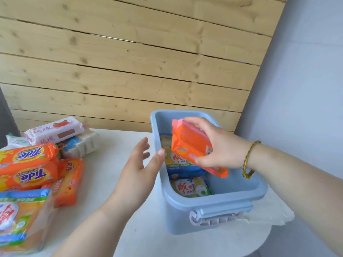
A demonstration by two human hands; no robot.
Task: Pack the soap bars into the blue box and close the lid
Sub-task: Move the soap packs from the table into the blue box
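The blue box (213,212) stands open on the white table, right of centre, with no lid in view. Several wrapped soap bars lie inside it, among them a yellow-green one (191,188) near the front. My right hand (220,143) grips an orange soap bar (191,145) tilted over the box's opening. My left hand (141,167) hovers with fingers spread just left of the box, its thumb at the rim, holding nothing. A pile of soap bars sits at the left: two orange Tide bars (27,167), a pink-white bar (53,132) and a clear-wrapped pack (20,219).
A wooden plank wall rises behind the table. A grey wall stands on the right. The box has a grey-blue latch handle (220,216) on its near side. White paper (269,214) lies under the box at the table's right edge.
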